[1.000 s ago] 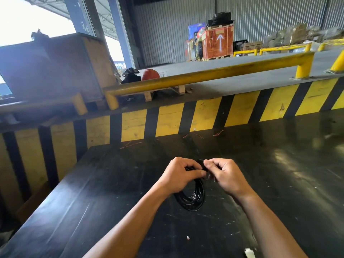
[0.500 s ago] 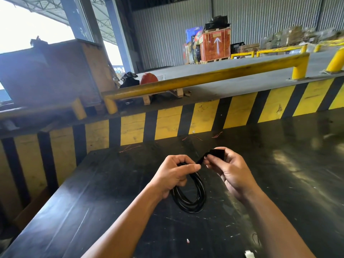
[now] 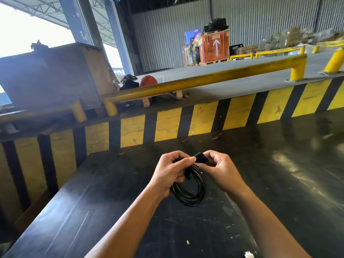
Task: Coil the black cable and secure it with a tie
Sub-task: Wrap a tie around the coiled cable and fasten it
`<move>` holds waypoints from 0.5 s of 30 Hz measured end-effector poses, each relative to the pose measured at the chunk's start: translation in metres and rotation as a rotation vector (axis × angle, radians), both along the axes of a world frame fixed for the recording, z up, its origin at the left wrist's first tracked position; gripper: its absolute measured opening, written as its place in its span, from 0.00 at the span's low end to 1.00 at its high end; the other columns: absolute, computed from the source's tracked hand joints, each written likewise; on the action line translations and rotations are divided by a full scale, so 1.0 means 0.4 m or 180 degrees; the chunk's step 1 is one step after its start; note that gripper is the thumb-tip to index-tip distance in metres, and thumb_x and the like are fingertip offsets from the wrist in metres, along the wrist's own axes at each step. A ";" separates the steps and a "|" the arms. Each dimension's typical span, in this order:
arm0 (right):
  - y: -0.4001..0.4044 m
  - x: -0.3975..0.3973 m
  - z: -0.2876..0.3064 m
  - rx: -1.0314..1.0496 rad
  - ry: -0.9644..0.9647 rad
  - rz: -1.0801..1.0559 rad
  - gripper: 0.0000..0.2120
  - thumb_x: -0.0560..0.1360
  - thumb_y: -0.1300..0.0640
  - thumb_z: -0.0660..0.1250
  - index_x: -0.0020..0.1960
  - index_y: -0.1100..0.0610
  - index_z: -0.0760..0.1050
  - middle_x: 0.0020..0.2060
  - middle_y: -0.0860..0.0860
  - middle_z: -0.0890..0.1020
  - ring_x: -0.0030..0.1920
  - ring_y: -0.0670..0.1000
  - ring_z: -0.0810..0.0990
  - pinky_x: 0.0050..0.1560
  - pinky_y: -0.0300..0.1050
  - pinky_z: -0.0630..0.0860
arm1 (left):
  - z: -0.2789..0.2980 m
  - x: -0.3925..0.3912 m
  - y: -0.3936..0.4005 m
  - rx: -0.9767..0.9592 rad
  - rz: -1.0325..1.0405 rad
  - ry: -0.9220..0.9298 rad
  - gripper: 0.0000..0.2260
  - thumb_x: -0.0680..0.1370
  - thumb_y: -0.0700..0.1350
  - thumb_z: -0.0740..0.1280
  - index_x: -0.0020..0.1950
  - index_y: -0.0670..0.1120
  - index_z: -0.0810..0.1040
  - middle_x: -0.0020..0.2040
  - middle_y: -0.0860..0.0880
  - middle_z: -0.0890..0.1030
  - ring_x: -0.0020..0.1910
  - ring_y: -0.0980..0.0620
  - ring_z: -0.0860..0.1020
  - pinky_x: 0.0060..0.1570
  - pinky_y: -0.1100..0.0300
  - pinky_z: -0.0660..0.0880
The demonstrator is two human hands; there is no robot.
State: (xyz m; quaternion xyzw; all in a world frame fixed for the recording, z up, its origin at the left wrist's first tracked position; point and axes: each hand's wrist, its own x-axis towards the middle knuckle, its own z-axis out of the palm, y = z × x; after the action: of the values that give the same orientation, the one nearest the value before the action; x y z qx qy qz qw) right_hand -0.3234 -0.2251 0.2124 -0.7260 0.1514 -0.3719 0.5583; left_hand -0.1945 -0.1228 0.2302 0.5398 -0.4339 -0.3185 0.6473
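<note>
left hand [image 3: 170, 174] grips cable coil [image 3: 191, 190] | right hand [image 3: 222, 169] pinches tie [image 3: 201, 157] (black)

Head view, forward-down, close over table [image 3: 93, 202]

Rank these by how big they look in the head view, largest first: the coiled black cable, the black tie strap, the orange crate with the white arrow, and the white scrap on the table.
1. Coiled black cable and orange crate: similar apparent size, and the crate is far off, so unranked.
2. Black tie strap, pinched between the left hand and right hand.
3. White scrap.
</note>
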 end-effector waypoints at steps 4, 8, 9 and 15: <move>0.009 -0.003 0.006 0.0803 -0.0073 0.0766 0.09 0.75 0.63 0.66 0.53 0.67 0.78 0.44 0.62 0.83 0.45 0.53 0.80 0.47 0.42 0.77 | -0.005 0.000 0.003 0.0058 0.0285 -0.0205 0.10 0.73 0.42 0.72 0.31 0.50 0.81 0.22 0.55 0.73 0.18 0.61 0.64 0.17 0.70 0.60; 0.015 0.000 0.009 0.0956 -0.0118 0.0939 0.11 0.78 0.60 0.61 0.55 0.65 0.78 0.46 0.59 0.83 0.47 0.52 0.81 0.51 0.44 0.76 | -0.009 -0.010 0.006 0.0046 0.0427 -0.0430 0.04 0.75 0.42 0.70 0.41 0.50 0.81 0.26 0.55 0.76 0.21 0.61 0.70 0.17 0.69 0.63; 0.016 0.000 0.011 0.0952 -0.0130 0.0897 0.12 0.79 0.59 0.60 0.56 0.64 0.78 0.47 0.58 0.84 0.48 0.51 0.82 0.52 0.44 0.77 | -0.008 -0.013 0.006 0.0051 0.0435 -0.0438 0.02 0.75 0.43 0.70 0.44 0.50 0.81 0.28 0.55 0.77 0.23 0.61 0.71 0.18 0.69 0.64; 0.005 -0.010 0.030 0.0726 0.0194 0.0584 0.12 0.77 0.53 0.65 0.58 0.57 0.73 0.44 0.54 0.85 0.43 0.46 0.84 0.41 0.36 0.78 | -0.007 -0.013 0.002 0.0354 0.0380 -0.0483 0.05 0.76 0.46 0.69 0.46 0.47 0.84 0.29 0.53 0.80 0.23 0.60 0.73 0.18 0.69 0.64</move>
State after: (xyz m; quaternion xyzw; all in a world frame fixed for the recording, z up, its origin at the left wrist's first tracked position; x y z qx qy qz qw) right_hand -0.3275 -0.2231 0.2242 -0.6796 0.1426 -0.2775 0.6640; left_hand -0.1998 -0.1221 0.2276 0.6223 -0.4303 -0.2612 0.5995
